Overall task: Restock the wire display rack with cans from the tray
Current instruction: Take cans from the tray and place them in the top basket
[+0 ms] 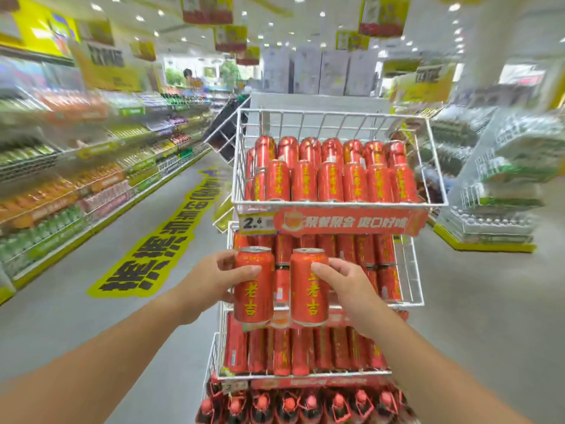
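Observation:
A white wire display rack (pixel 333 206) stands straight ahead with several tiers. Its top basket holds rows of red cans (pixel 330 175) with yellow characters. Lower tiers are packed with the same red cans. My left hand (pixel 214 278) grips one upright red can (pixel 253 286) in front of the second tier. My right hand (pixel 345 281) grips a second upright red can (pixel 308 287) beside it. Both cans are held apart from the rack's cans, at about the same height. No tray is in view.
Long stocked shelves (pixel 76 185) line the aisle on the left. A stack of wrapped bottle packs (pixel 501 185) on a yellow base stands at the right. Red-capped bottles (pixel 299 405) fill the rack's bottom level. A person (pixel 191 78) stands far down the aisle.

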Demonstrator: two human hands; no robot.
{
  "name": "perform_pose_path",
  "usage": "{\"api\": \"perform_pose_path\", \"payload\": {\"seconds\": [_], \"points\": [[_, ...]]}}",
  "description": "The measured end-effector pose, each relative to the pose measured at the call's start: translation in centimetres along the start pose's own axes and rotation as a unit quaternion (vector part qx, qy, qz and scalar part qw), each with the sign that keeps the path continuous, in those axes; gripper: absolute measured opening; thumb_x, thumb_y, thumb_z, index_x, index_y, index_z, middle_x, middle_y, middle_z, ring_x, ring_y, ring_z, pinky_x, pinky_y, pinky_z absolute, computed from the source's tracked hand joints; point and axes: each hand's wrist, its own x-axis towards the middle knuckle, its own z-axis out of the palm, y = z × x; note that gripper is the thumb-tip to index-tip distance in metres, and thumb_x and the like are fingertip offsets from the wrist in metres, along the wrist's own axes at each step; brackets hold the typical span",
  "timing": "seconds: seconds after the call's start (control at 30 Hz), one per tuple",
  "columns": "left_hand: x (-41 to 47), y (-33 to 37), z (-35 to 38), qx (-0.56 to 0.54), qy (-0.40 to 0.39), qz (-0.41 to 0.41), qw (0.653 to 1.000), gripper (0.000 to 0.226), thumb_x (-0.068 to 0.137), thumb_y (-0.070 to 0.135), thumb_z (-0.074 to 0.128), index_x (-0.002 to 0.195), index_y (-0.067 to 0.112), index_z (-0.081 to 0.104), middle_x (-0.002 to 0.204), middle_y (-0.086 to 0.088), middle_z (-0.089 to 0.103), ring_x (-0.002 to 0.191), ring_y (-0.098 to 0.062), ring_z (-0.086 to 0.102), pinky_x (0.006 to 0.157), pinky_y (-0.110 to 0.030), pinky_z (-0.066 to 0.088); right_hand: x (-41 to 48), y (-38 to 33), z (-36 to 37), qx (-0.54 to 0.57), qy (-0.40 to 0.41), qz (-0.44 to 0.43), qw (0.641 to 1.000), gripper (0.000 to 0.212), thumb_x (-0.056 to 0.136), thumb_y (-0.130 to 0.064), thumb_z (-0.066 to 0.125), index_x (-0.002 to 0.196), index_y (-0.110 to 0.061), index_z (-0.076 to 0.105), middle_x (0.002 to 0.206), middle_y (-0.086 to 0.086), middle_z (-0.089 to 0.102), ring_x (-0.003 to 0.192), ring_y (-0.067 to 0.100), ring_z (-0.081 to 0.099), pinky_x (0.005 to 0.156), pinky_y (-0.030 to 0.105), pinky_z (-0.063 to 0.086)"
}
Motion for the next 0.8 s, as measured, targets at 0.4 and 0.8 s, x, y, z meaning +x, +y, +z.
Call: {"api": "perform_pose_path", "payload": {"seconds": [0.4, 0.8], "points": [[6.2, 18.8, -2.6, 0.000, 0.046, 0.061, 0.997, 0.043, 0.069, 0.036, 0.089, 0.102, 0.010, 0.077, 0.102, -0.016, 0.075, 0.084, -0.020, 0.073, 0.072, -0.043, 0.063, 5.4, -17.7, -2.7, -0.001, 0.049, -0.059, 0.997, 0.016, 0.094, -0.028, 0.068, 0.094, -0.013, 0.076, 0.082, 0.000, 0.077, 0.069, 0.010, 0.071, 0.059, 0.025, 0.055], [16.4, 23.3, -1.0, 0.039, 0.167, 0.061, 0.983, 0.029, 0.076, 0.035, 0.086, 0.092, 0.011, 0.079, 0.086, -0.012, 0.078, 0.075, -0.024, 0.073, 0.081, -0.052, 0.059, 18.8, -20.1, -9.5, -0.011, 0.060, -0.084, 0.995, 0.045, 0.075, -0.039, 0.083, 0.108, -0.014, 0.068, 0.084, -0.005, 0.079, 0.072, 0.008, 0.073, 0.072, 0.042, 0.058]]}}
